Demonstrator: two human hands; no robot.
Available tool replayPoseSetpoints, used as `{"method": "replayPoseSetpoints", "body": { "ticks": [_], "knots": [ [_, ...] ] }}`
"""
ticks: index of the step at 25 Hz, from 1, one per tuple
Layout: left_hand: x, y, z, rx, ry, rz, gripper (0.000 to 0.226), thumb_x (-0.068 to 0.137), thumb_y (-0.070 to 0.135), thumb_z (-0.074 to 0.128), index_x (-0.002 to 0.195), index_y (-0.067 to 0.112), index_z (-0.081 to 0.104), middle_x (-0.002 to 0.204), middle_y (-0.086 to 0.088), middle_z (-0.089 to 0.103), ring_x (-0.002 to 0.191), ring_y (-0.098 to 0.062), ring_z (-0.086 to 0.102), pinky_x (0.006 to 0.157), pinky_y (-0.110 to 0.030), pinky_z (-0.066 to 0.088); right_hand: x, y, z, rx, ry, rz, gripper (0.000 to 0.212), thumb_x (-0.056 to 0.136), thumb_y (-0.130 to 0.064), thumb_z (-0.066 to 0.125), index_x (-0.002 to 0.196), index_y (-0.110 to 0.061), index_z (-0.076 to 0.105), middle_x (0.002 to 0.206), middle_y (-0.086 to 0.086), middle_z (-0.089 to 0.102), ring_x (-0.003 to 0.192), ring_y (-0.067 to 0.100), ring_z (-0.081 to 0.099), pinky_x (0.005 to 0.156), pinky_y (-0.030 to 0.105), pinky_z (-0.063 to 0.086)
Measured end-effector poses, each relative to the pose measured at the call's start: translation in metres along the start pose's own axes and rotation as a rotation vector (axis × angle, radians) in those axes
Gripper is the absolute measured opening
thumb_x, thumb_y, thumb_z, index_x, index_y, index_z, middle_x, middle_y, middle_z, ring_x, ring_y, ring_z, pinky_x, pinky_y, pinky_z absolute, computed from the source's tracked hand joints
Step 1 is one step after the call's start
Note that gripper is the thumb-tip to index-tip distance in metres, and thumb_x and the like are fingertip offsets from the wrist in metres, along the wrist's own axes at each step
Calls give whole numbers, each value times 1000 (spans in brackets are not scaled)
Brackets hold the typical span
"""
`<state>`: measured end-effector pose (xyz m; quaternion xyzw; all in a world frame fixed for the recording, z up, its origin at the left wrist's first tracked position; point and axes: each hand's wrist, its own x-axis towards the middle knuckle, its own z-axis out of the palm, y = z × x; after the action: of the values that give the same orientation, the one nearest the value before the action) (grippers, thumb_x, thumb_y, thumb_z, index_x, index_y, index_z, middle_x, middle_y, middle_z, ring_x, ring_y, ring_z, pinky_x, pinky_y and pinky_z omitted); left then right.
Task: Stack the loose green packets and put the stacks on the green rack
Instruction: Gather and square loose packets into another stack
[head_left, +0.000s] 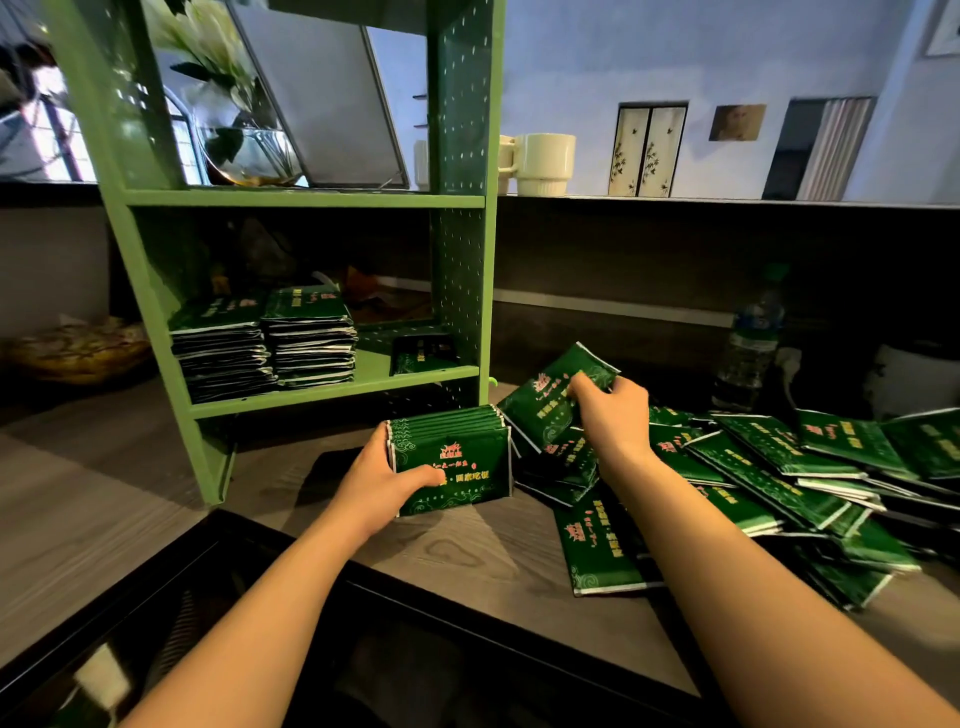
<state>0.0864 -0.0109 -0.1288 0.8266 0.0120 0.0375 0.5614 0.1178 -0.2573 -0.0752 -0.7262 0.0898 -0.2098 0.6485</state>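
**A:** What is in the hands?

**B:** The left hand (387, 480) grips a bundle of green packets (451, 457) standing on edge on the wooden counter (483, 551), thumb across the front, fingers behind. The right hand (610, 415) pinches one tilted packet (545, 402), lifted at the left edge of the loose pile (779, 467) spread along the counter to the right.

**A:** And the green rack (332, 200)?

**B:** Just behind the bundle. Its lower shelf already carries two finished stacks (270, 343) on the left and a lone packet (423, 353) further right.

**A:** What could go wrong?

**B:** The bundle is upright and held from one side only, so loosening the grip to admit the new packet could let it fan out or topple. The packets look glossy, though the dim light makes that uncertain; slick wrappers would slide. Dragging the lifted packet could also disturb the overlapping pile towards the counter's front edge.
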Motion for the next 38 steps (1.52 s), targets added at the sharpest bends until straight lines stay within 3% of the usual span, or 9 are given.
{"method": "replayPoseSetpoints", "body": {
  "ticks": [3, 7, 9, 12, 18, 24, 29, 33, 38],
  "knots": [
    [-3, 3, 0, -20, -50, 1, 116, 56, 54, 77, 157, 25, 26, 147, 6, 50, 132, -21, 49, 115, -45, 35, -24, -2, -4, 274, -92, 75, 12, 88, -12, 60, 78, -15, 53, 65, -2, 59, 48, 8, 54, 42, 20, 41],
    [-3, 2, 1, -14, -39, 5, 79, 78, 34, 75, 147, 23, 39, 132, 5, 57, 125, -21, 53, 106, -39, 39, -24, -6, -19, 511, -9, 119, 10, 88, -10, 60, 89, -14, 51, 84, 5, 59, 70, 15, 57, 56, 27, 46],
    [-4, 2, 0, -15, -21, 7, 99, 66, 47, 75, 153, 24, 33, 143, 2, 54, 132, -24, 49, 110, -45, 39, -25, -4, -23, 536, -142, 87, 7, 87, -5, 60, 92, -10, 58, 86, 7, 64, 76, 20, 62, 63, 32, 48],
    [-6, 4, 0, -32, -1, -15, 109, 64, 47, 75, 157, 24, 24, 148, 0, 50, 134, -25, 48, 114, -50, 37, -32, 8, -17, 318, -434, -4, 20, 83, 3, 63, 97, -11, 67, 91, 6, 74, 83, 21, 70, 68, 33, 55],
    [-9, 7, -1, -28, -26, -44, 118, 59, 47, 67, 161, 28, 12, 159, 2, 38, 142, -23, 39, 116, -43, 32, -29, 30, -3, -420, -536, -279, 29, 78, -10, 72, 104, -19, 64, 98, -6, 72, 90, 6, 68, 83, 28, 56],
    [-7, 2, -1, -41, -43, 1, 147, 35, 85, 79, 158, 30, 21, 155, 2, 44, 141, -24, 43, 118, -49, 34, -39, 28, 4, -411, -568, -328, 23, 86, -18, 72, 108, -21, 68, 93, -12, 69, 83, -3, 63, 72, 18, 49],
    [1, -9, -1, 42, -21, -21, 147, 28, 81, 83, 154, 32, 26, 150, 3, 50, 133, -21, 52, 113, -49, 41, -40, 28, 5, -513, -448, -384, 27, 81, -35, 78, 97, -22, 61, 81, -6, 63, 73, 8, 59, 64, 26, 48],
    [-9, 2, -3, 27, -33, -11, 117, 56, 46, 93, 152, 23, 31, 142, 1, 57, 125, -20, 58, 111, -46, 45, -44, 29, 8, -563, -560, -368, 19, 84, -29, 75, 94, -20, 61, 82, -1, 66, 74, 13, 62, 69, 34, 53],
    [-9, 2, -1, 10, 31, 23, 65, 78, 18, 85, 127, 29, 44, 128, 3, 63, 111, -16, 62, 99, -34, 46, -22, 26, -9, -792, -219, -457, 35, 91, -41, 64, 114, -15, 61, 107, 4, 67, 99, 20, 61, 86, 37, 52]
  ]
}}
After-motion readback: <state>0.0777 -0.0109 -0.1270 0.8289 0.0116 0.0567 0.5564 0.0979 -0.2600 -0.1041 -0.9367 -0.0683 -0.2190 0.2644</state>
